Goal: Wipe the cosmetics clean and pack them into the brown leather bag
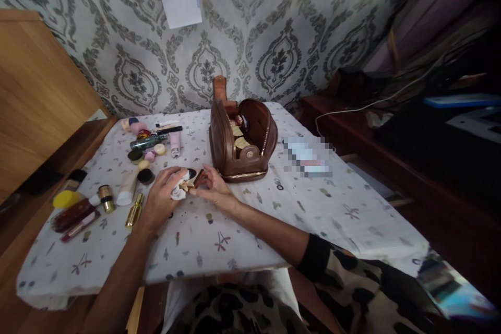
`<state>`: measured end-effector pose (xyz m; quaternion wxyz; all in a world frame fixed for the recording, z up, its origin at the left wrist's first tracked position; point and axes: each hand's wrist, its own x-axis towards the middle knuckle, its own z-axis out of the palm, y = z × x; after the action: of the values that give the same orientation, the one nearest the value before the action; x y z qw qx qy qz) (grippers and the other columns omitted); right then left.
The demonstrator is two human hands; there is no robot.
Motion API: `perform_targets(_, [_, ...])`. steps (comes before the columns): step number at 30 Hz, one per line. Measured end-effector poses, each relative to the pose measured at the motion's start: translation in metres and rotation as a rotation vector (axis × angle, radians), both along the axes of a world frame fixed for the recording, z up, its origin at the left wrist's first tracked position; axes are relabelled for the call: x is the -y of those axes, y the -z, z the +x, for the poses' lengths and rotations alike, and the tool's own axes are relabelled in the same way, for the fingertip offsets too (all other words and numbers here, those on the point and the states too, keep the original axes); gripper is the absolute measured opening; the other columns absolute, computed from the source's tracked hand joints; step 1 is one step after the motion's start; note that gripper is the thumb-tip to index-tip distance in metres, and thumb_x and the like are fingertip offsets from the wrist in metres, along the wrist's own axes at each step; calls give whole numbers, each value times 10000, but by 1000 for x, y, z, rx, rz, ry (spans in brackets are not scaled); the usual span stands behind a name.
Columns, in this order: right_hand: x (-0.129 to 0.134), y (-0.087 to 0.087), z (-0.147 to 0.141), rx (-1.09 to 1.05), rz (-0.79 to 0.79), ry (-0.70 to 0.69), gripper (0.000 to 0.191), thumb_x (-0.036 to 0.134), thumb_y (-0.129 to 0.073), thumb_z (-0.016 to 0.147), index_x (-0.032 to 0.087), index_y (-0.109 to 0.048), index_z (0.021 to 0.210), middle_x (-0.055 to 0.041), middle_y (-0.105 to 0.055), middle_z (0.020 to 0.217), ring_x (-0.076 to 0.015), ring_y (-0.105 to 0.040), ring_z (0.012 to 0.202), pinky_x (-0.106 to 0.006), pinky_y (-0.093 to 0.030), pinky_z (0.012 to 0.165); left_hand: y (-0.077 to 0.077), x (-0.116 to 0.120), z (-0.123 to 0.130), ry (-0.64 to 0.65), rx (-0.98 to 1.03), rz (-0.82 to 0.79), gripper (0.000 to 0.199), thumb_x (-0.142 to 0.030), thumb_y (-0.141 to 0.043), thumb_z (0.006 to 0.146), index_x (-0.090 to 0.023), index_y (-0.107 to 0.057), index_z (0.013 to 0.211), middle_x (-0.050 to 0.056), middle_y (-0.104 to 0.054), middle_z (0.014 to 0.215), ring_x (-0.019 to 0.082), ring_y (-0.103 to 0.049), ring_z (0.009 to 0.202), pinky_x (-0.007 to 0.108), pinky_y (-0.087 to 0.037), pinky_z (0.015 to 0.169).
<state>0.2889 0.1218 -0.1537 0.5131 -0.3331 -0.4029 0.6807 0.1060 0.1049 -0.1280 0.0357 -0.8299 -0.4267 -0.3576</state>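
A crumpled white cloth or tissue (179,190) is gripped in my left hand (160,193). Facing it, my right hand (217,190) pinches a small brown-and-gold cosmetic item (198,179), whose exact kind I cannot make out. The cloth and this item meet between my fingers, above the table. Just behind the hands is a small dark round shape, partly covered. An unzipped brown leather bag (238,141) stands beyond my right hand, with gold round items (241,143) inside. Close to my left hand are a gold bottle (134,211) and a black-lidded jar (145,176).
Toiletries lie on the patterned cloth (219,219) at left: a pink tube (175,144), a white tube (127,188), a dark green bottle (146,141) and a red-brown bottle (74,215). A blurred flat object (309,156) lies right. A wooden panel (43,68) borders the left.
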Motion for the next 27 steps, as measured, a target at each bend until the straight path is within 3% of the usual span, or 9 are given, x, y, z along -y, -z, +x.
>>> perform_targets(7, [0, -3, 5, -3, 60, -78, 688, 250, -904, 466, 226, -543, 1051, -31, -624, 1104, -203, -604, 1034, -397, -477, 986, 0, 3, 2, -46, 14, 21, 429, -205, -569, 906, -255, -580, 1331, 130, -499, 1380, 289, -534, 1274, 458, -480, 1055])
perform_targets(15, [4, -4, 4, 83, 74, -85, 685, 245, -895, 476, 209, -502, 1037, -67, -633, 1135, -247, -609, 1088, -348, -518, 828, 0, 6, 13, -54, 68, 112, 443, -275, -632, 890, -235, -555, 1325, 149, -449, 1381, 297, -515, 1279, 430, -491, 1035])
perform_targets(22, [3, -6, 11, 266, 91, -42, 590, 375, -871, 556, 184, -607, 1048, -37, -674, 1005, -231, -609, 1015, -401, -448, 967, -5, 8, 18, -109, 159, 85, 600, -249, -620, 863, -223, -433, 1432, 143, -502, 1329, 289, -527, 1238, 442, -460, 1059])
perform_targets(27, [3, -8, 11, 35, 60, -154, 475, 425, -851, 593, 200, -661, 966, -2, -688, 925, -197, -625, 937, -334, -463, 898, -11, 11, 19, -66, 233, 93, 573, -271, -583, 903, -216, -417, 1449, 134, -542, 1310, 282, -536, 1221, 439, -463, 1044])
